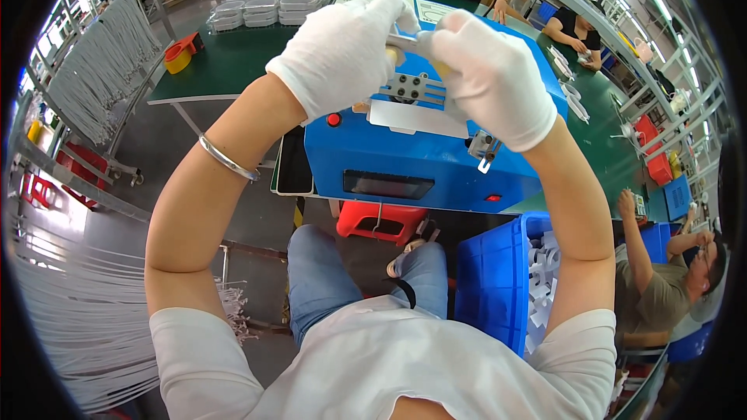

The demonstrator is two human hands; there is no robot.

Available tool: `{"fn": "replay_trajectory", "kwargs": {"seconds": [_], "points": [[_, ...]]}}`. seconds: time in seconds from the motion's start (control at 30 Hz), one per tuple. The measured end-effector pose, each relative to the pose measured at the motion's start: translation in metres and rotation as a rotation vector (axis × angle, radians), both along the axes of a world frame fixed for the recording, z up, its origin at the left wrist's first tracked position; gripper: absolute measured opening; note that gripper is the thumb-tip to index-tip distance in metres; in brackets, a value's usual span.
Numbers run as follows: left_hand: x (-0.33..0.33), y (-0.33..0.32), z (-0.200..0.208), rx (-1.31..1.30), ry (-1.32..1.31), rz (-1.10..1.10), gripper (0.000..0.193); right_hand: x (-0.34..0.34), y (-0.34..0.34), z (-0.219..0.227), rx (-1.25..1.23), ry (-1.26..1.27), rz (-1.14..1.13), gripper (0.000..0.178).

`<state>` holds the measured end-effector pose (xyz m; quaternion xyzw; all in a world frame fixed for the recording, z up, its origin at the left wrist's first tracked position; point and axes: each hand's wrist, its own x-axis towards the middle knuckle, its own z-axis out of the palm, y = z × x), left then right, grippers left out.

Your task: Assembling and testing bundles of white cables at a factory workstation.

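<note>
Both my hands wear white gloves and are raised over a blue machine (pixel 405 159) on a green table (pixel 226 62). My left hand (pixel 342 50) and my right hand (pixel 494 78) pinch together on a small pale part (pixel 405 41) held between the fingertips; most of it is hidden by the gloves. Just below the hands sits the machine's grey metal fixture (pixel 412 89) with bolts, above a white plate (pixel 416 118). A silver bracelet is on my left wrist.
Stacked clear trays (pixel 272 0) and a yellow tape roll (pixel 177 58) lie on the table's far left. A blue crate (pixel 494 280) with white parts stands at my right. Grey cables (pixel 101 70) hang on racks at left. Other people work at right.
</note>
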<state>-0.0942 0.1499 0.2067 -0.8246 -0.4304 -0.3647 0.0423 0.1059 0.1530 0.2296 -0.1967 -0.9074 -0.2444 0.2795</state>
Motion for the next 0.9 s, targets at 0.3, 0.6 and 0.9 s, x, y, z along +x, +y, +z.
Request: {"fn": "replay_trajectory", "kwargs": {"seconds": [0.3,0.6,0.9], "points": [[-0.002,0.001,0.000,0.081,0.021,-0.030,0.015,0.000,0.035,0.006,-0.980,0.245,0.106,0.031],[-0.012,-0.033,-0.045,-0.062,-0.679,0.177,0.024,0.034,0.033,-0.009,-1.334,0.555,0.267,0.053],[0.020,-0.055,-0.075,-0.052,-1.064,-0.172,0.035,0.035,0.025,0.000,-1.182,0.311,0.155,0.047]]}}
